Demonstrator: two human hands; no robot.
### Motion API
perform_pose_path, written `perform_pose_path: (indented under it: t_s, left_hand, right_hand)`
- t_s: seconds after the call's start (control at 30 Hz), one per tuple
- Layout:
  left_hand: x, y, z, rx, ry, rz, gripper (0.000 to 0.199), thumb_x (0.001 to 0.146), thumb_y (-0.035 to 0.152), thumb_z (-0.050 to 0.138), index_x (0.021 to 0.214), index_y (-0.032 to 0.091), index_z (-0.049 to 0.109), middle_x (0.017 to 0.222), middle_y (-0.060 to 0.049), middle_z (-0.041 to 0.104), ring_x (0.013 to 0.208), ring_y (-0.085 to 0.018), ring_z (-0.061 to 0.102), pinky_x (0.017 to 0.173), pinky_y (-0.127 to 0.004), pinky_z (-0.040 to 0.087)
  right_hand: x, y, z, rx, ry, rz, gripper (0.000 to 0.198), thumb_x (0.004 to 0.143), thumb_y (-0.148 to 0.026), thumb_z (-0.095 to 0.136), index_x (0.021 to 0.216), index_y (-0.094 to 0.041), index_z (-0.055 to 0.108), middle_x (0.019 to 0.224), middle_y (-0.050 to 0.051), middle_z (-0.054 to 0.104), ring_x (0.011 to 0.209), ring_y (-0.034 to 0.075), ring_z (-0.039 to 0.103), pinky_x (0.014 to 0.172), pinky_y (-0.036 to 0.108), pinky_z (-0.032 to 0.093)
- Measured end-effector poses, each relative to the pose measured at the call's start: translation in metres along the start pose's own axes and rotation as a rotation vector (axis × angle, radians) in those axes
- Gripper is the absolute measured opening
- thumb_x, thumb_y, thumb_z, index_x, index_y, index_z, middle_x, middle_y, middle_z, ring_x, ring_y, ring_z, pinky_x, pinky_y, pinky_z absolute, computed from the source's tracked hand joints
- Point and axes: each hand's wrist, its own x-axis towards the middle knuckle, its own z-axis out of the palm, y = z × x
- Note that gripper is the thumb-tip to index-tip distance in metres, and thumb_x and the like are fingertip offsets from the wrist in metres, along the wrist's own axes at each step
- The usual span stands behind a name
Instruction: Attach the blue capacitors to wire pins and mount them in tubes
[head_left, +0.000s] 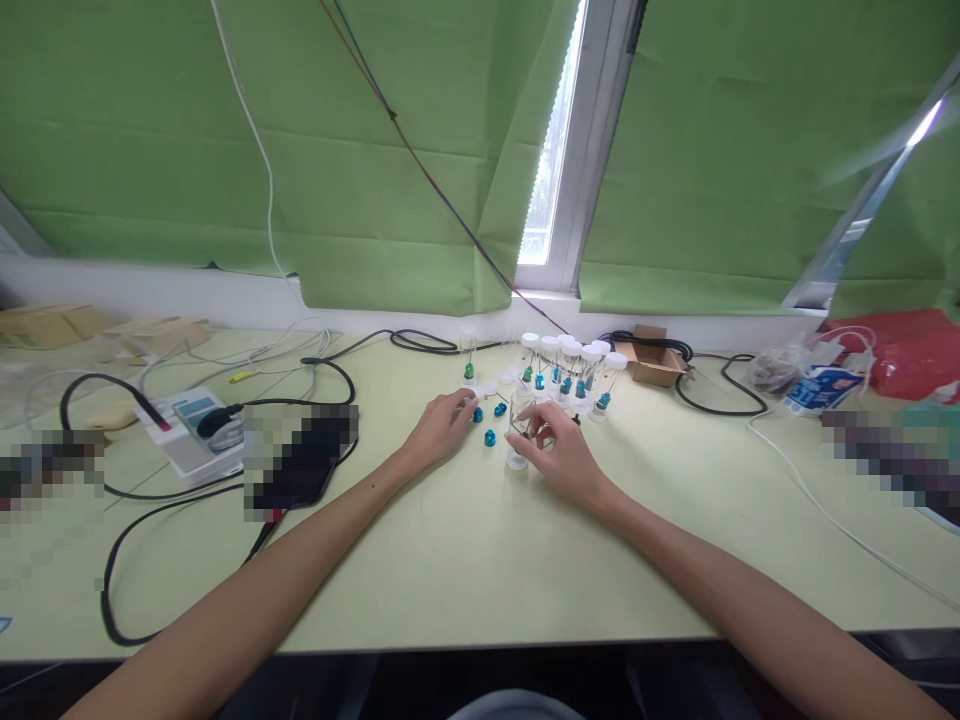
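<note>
My right hand [562, 452] has its thumb and fingers around a clear cylindrical vial [517, 455], which stands upright on the table. A dark bit shows inside, partly hidden by the fingers. My left hand [444, 428] rests on the tabletop with bent fingers, its fingertips beside a small blue knob-like piece [478, 414]. Whether they touch it is hard to see. Two more blue pieces [490, 438] lie between my hands. Behind them stand several white-capped clear vials [604, 390] with blue or green pieces inside. One vial with a green piece [469, 371] stands apart on the left.
An open cardboard box [652, 360] stands behind the vials on the right. Black cables, a white power strip [191, 435] and a dark phone-like device [296, 470] lie to the left. A blue-and-white packet [821, 390] and red bag [900, 350] sit far right.
</note>
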Motion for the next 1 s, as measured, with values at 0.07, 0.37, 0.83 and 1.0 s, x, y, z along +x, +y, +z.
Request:
perform_pose_path:
  t_s: [0.07,0.37,0.83,1.0]
  left_hand:
    - [0.000,-0.001,0.000,0.003,0.011,0.000,0.041,0.095,0.046,0.032,0.105,0.021,0.063,0.094,-0.005,0.071,0.084,-0.022,0.062,0.077,-0.031,0.045]
    - [-0.002,0.000,-0.002,-0.009,0.193,0.031,0.024,0.088,0.034,0.047,0.102,0.020,0.062,0.102,-0.006,0.069,0.096,-0.023,0.061,0.089,-0.035,0.045]
    - [-0.020,0.058,-0.009,-0.817,0.203,-0.026,0.026,0.076,0.030,0.068,0.088,0.022,0.047,0.079,0.002,0.055,0.073,-0.013,0.061,0.068,-0.026,0.049]
    - [-0.020,0.054,-0.006,-0.896,0.199,-0.186,0.039,0.070,0.030,0.075,0.085,0.022,0.040,0.071,0.005,0.058,0.060,-0.011,0.058,0.060,-0.024,0.044]
  right_hand:
    - [0.000,0.000,0.000,-0.006,-0.002,0.000,0.019,0.083,-0.034,0.064,0.095,-0.020,0.059,0.085,0.003,0.053,0.071,0.014,0.052,0.064,0.029,0.048]
    - [0.000,0.002,0.001,0.013,0.008,-0.025,0.020,0.081,-0.034,0.066,0.094,-0.021,0.059,0.094,0.005,0.053,0.079,0.017,0.053,0.067,0.030,0.050]
    - [-0.002,-0.006,0.002,0.075,-0.037,-0.079,0.011,0.086,-0.029,0.057,0.084,-0.021,0.050,0.080,0.001,0.058,0.075,0.015,0.054,0.074,0.031,0.046]
    - [-0.003,-0.005,0.003,0.037,-0.041,-0.096,0.012,0.086,-0.029,0.058,0.087,-0.021,0.050,0.077,0.000,0.054,0.071,0.014,0.050,0.072,0.030,0.045]
